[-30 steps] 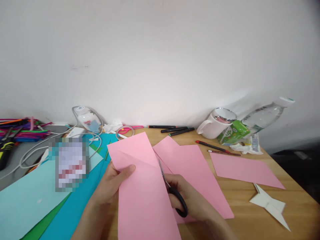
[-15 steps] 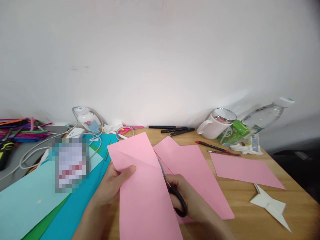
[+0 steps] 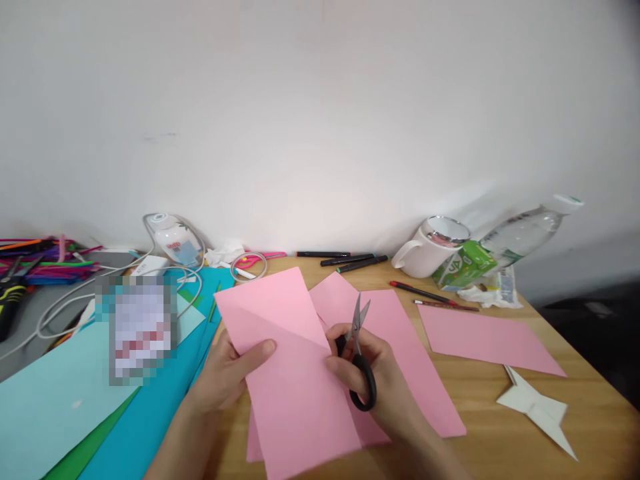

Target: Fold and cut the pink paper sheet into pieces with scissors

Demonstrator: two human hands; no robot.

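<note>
My left hand (image 3: 235, 373) grips a pink sheet of paper (image 3: 300, 400) by its left side, thumb on top and fingers underneath. Small scissors (image 3: 364, 383) with black handles sit in my right hand (image 3: 375, 360), blades pointing up and slightly parted. The thumb of that hand meets the right edge of the held sheet; I cannot tell whether it pinches it. Under and behind lies more pink paper (image 3: 405, 347) on the table, and a pink corner (image 3: 254, 440) shows below the sheet's left edge.
Light blue paper (image 3: 65, 373) and a blurred-out object (image 3: 143, 333) lie left. Several black markers (image 3: 360, 260) rest by the wall. A white mug (image 3: 425, 250), green box (image 3: 465, 265) and tilted bottle (image 3: 525, 230) stand right, behind a pink strip (image 3: 490, 340) and folded white paper (image 3: 537, 407).
The scissors have left the sheet's right edge and turned blades-up in my right hand, whose thumb has come to that edge. The sheet has tilted, uncovering pink paper at its lower left.
</note>
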